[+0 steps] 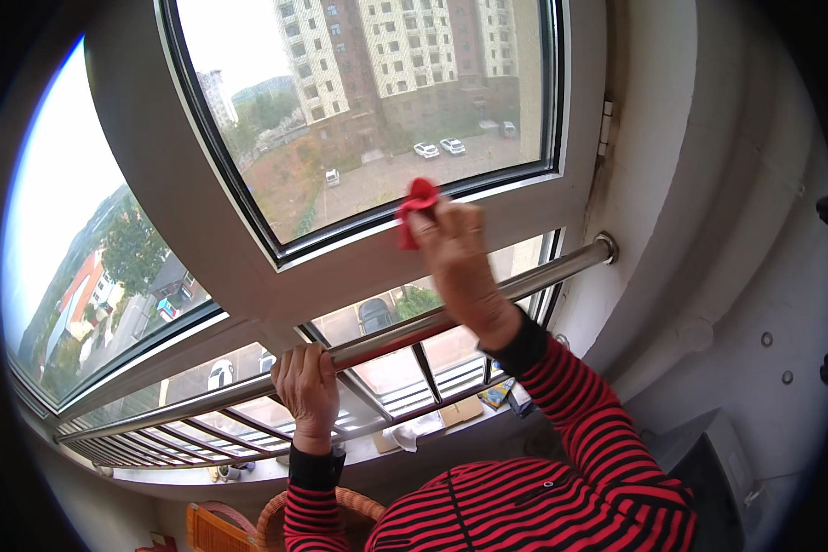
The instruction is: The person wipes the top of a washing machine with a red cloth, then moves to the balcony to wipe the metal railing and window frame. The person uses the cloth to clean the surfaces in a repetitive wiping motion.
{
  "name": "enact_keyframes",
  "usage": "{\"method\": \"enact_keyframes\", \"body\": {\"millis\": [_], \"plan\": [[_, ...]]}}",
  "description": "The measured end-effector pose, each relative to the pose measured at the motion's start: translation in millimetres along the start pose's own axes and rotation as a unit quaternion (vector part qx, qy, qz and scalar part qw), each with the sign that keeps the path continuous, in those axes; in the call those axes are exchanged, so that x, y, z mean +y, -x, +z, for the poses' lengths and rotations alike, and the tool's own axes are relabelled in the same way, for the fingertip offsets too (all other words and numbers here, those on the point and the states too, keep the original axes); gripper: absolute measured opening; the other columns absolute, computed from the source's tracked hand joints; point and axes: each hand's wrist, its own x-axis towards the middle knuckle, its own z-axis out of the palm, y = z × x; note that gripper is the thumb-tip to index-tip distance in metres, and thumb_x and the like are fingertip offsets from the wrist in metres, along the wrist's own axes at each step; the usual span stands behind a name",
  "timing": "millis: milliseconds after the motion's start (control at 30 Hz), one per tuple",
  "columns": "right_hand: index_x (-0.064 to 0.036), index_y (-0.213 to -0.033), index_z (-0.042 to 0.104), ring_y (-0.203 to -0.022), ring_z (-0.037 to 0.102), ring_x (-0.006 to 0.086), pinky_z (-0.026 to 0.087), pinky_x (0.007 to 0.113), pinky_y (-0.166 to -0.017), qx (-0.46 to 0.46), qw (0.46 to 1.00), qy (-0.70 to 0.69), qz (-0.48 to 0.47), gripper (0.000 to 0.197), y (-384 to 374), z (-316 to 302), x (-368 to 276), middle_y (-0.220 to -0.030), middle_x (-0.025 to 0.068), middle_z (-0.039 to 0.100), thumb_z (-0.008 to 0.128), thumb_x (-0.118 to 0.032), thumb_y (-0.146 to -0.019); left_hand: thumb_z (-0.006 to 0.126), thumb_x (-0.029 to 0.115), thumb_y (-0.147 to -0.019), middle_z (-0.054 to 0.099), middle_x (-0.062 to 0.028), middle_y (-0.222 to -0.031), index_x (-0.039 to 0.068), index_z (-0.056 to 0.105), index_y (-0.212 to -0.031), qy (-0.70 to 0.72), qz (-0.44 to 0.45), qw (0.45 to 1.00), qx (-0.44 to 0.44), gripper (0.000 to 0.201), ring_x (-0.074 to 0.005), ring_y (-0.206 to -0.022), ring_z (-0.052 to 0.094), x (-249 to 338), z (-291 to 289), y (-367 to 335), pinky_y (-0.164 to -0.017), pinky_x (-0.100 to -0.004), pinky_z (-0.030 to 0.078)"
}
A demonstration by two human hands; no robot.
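A bunched red cloth is gripped in my right hand, which is raised to the lower frame of the window. The cloth overlaps the bottom edge of the glass, and both it and the hand are slightly blurred. My right wrist crosses in front of the metal rail. Lower and to the left, my left hand is wrapped round that same rail, its fingers curled over the top.
Below the rail, upright bars stand before the lower panes. Small boxes and a white crumpled item lie on the sill. A wicker chair is under my left arm. A grey-white wall curves along the right.
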Motion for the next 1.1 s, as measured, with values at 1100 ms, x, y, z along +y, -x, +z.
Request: {"method": "enact_keyframes", "body": {"millis": [1100], "plan": [[-0.0078,-0.116,0.066,-0.108,0.062,0.0421,0.053,0.048,-0.094,0.051,0.995,0.055,0.07,0.035,2,-89,186,-0.119,0.019,0.061,0.07,0.007,-0.084,0.057,0.017,-0.102,0.063,-0.012,-0.092,0.008,0.064,-0.095,-0.009,-0.001,1.0,0.018,0.013,-0.0352,-0.09,0.061,3,5,3,-0.084,-0.0465,0.042]]}}
